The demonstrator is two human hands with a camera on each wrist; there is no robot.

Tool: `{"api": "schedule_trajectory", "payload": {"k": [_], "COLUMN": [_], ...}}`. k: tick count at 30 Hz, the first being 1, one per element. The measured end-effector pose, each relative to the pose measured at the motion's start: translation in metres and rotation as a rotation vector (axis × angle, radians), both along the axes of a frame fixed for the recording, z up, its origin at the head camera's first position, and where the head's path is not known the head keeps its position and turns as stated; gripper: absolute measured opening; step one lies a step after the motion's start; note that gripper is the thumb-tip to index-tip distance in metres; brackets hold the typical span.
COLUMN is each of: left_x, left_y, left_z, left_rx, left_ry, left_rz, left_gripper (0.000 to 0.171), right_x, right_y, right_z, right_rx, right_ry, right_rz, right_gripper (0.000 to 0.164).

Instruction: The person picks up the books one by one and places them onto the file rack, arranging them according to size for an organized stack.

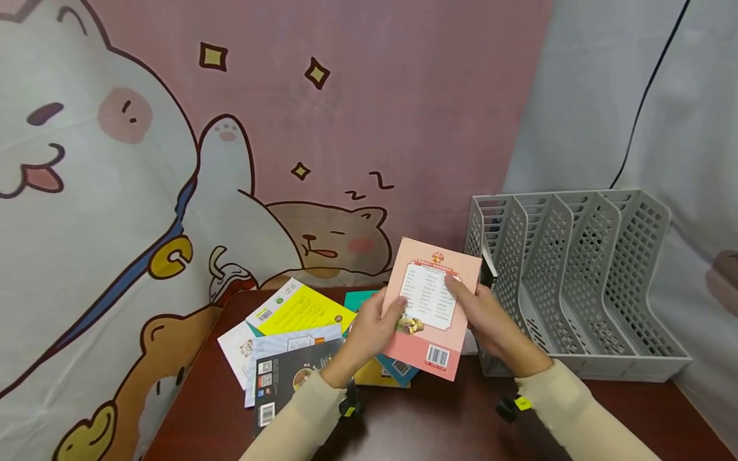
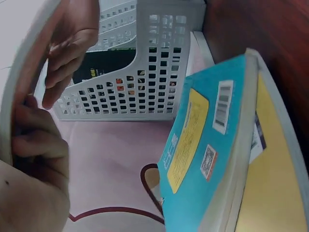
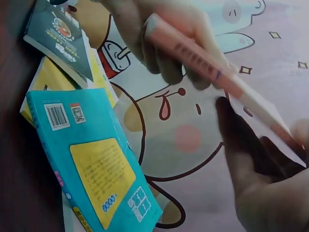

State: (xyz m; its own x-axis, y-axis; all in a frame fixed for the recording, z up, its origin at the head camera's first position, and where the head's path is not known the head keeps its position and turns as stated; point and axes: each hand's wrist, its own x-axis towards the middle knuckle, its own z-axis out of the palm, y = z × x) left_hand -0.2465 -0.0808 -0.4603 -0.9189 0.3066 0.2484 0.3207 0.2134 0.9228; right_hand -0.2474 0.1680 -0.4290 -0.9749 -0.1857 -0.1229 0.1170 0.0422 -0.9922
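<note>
A pink book (image 1: 434, 349) with a white text panel and a barcode is held up over the table, between both hands. The left hand (image 1: 371, 323) grips its left edge, thumb on the cover facing the head camera. At the opposite edge the right hand (image 1: 484, 317) holds it, thumb also lying on that cover. In the right wrist view the pink book's spine (image 3: 193, 55) shows edge-on, with the left hand's fingers curled behind it. Below it lies a teal book (image 3: 96, 130) with a yellow panel and barcode.
Left of the hands, several books overlap in a loose pile, including a yellow one (image 1: 305, 307) and a dark one (image 1: 282, 384). A grey perforated file rack (image 1: 576, 365) with several compartments stands at the right. A dark book (image 2: 111, 63) stands in its end compartment.
</note>
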Motion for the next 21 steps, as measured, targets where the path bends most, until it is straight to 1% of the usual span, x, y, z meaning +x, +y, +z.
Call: {"api": "schedule_trajectory", "payload": {"k": [3, 7, 13, 16, 21], "left_x": [0.001, 0.002, 0.001, 0.000, -0.002], "left_y": [0.001, 0.000, 0.000, 0.000, -0.001], "left_z": [0.001, 0.000, -0.001, 0.001, 0.001], "left_rx": [-0.063, -0.095, -0.113, -0.125, -0.155], "left_ry": [-0.004, -0.026, -0.043, -0.053, -0.068], "left_rz": [0.021, 0.036, 0.013, -0.002, -0.014], "left_gripper": [0.050, 0.051, 0.052, 0.052, 0.050], "right_x": [0.000, 0.001, 0.005, 0.008, 0.013], "right_y": [-0.003, -0.005, -0.003, -0.002, 0.000], "right_z": [0.001, 0.000, 0.000, 0.001, 0.004], "right_rx": [-0.002, 0.021, 0.049, 0.043, 0.036], "right_ry": [0.012, 0.040, 0.067, 0.073, 0.101], "right_rz": [-0.054, -0.082, -0.111, -0.123, -0.120], "right_gripper": [0.074, 0.068, 0.067, 0.067, 0.067]}}
